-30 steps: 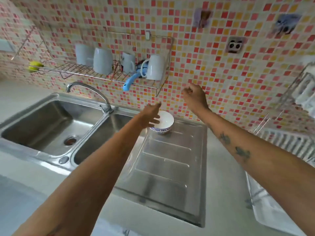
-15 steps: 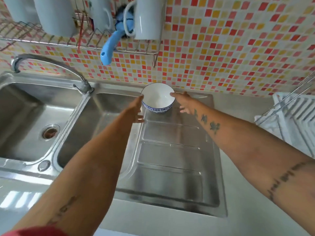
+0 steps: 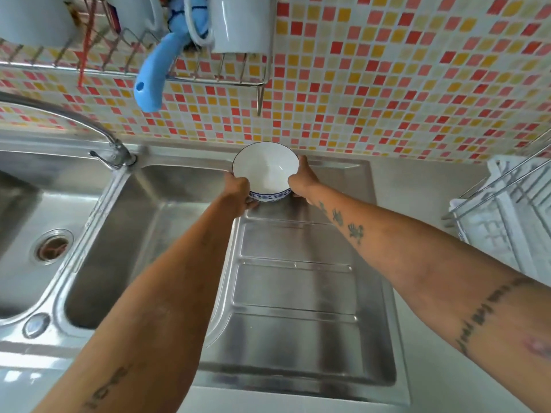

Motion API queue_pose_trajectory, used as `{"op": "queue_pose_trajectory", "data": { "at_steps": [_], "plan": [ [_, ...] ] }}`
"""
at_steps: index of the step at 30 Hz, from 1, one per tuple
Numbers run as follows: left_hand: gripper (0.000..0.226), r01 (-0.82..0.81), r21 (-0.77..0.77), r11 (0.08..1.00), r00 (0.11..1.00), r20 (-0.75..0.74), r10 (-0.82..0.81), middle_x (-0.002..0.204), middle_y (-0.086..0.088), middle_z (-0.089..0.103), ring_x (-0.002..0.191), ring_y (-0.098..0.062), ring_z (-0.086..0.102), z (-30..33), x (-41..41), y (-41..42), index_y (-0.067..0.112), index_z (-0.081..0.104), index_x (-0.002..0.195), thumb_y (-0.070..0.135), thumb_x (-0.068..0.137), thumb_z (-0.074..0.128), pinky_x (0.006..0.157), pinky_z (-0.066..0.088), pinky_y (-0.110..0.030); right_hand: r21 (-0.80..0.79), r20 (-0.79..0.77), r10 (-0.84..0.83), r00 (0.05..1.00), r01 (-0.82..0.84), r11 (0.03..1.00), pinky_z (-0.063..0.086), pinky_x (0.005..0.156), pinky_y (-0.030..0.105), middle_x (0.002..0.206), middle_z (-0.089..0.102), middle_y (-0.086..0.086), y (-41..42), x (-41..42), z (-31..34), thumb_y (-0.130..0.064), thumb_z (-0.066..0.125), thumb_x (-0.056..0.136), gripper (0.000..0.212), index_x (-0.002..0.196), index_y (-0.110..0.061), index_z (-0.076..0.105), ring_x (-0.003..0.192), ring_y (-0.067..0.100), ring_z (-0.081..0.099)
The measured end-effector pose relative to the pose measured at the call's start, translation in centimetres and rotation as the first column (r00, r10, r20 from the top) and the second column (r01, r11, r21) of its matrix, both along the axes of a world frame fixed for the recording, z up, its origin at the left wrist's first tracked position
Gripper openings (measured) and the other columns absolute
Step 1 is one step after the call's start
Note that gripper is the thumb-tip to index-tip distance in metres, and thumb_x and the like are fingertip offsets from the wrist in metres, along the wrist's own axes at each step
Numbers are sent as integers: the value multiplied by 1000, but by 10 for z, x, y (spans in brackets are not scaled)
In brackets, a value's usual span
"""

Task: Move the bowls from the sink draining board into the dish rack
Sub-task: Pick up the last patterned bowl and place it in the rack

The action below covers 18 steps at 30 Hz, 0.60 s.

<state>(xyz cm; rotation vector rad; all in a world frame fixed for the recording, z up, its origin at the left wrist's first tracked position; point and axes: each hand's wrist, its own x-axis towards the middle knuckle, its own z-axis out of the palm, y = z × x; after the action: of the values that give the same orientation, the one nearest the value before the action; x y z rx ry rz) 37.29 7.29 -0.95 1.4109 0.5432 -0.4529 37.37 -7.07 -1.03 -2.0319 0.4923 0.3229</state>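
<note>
One white bowl [image 3: 265, 171] with a blue patterned band sits at the far end of the steel draining board [image 3: 295, 293], close to the tiled wall. My left hand [image 3: 237, 190] grips its left side and my right hand [image 3: 302, 181] grips its right side. The bowl is upright and empty inside. The white dish rack [image 3: 504, 222] with metal wires stands at the right edge of the view, on the counter.
A double sink [image 3: 119, 234] with a curved tap [image 3: 89, 126] lies to the left of the draining board. A wall wire shelf [image 3: 208, 76] overhead holds white mugs [image 3: 241, 22] and a blue brush handle [image 3: 152, 81] that hangs down.
Both hands have closed in from either side and now clasp the bowl. The view has moved closer and tilted further down over the draining board.
</note>
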Motion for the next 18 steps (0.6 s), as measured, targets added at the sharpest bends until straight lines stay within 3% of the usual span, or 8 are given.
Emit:
{"op": "queue_pose_trajectory", "data": {
  "at_steps": [4, 7, 10, 12, 13, 15, 17, 18],
  "plan": [
    [49, -22, 9, 1000, 999, 45, 22, 145, -14, 38, 97, -31, 48, 3, -10, -2, 16, 35, 133, -8, 92, 24, 87, 49, -49, 15, 49, -58, 997, 57, 998, 51, 95, 41, 136, 47, 14, 1, -10, 1, 2, 39, 85, 60, 140, -17, 29, 122, 36, 47],
    [58, -30, -9, 1000, 998, 62, 30, 141, -13, 38, 103, -31, 43, 14, -27, -7, 13, 32, 141, -13, 90, 24, 87, 48, -49, -2, 104, -108, 989, 109, 994, 42, 85, 30, 137, 49, 11, -1, -30, 8, 7, 35, 84, 64, 142, -20, 32, 124, 34, 47],
    [50, -27, -208, 978, 1000, 2, 29, 107, -13, 51, 85, -29, 48, 22, -52, -9, 12, 37, 137, -8, 92, 30, 81, 50, -47, 10, 174, -151, 973, 152, 988, 40, 88, 31, 139, 49, 10, -8, -57, 22, 7, 32, 85, 65, 142, -24, 34, 125, 32, 47],
    [28, 3, -398, 917, 998, -55, -27, 70, -8, 50, 61, -22, 41, 29, -70, -7, 9, 47, 124, 15, 97, 41, 78, 53, -44, 11, 240, -182, 954, 185, 983, 42, 90, 32, 138, 51, 8, -18, -76, 38, 5, 32, 86, 65, 141, -28, 37, 124, 31, 49],
    [34, 9, -496, 868, 997, -63, -47, 67, -6, 48, 60, -21, 42, 33, -79, -7, 6, 52, 119, 31, 97, 45, 83, 53, -44, 12, 281, -183, 942, 188, 982, 44, 90, 32, 137, 53, 8, -24, -86, 48, 5, 33, 85, 65, 141, -29, 39, 123, 30, 50],
    [59, -18, -653, 757, 997, -72, -38, 93, -9, 57, 89, -26, 57, 40, -97, -9, 5, 56, 122, 55, 91, 48, 99, 47, -50, 5, 374, -160, 913, 171, 985, 42, 86, 29, 135, 55, 7, -41, -108, 74, 7, 33, 84, 66, 139, -27, 43, 119, 26, 51],
    [78, -15, -763, 647, 995, -74, -65, 128, -13, 54, 123, -30, 50, 57, -115, -18, 6, 53, 130, 69, 84, 46, 110, 37, -50, -35, 442, -126, 888, 157, 987, 43, 85, 29, 133, 56, 6, -59, -130, 107, 7, 34, 83, 66, 138, -27, 45, 113, 21, 51],
    [83, 13, -785, 619, 993, -60, -98, 137, -14, 50, 129, -31, 45, 69, -125, -26, 8, 51, 135, 73, 82, 46, 112, 35, -46, -61, 471, -97, 877, 142, 988, 45, 88, 31, 136, 55, 4, -67, -142, 124, 6, 35, 84, 65, 139, -27, 44, 115, 20, 51]
  ]
}}
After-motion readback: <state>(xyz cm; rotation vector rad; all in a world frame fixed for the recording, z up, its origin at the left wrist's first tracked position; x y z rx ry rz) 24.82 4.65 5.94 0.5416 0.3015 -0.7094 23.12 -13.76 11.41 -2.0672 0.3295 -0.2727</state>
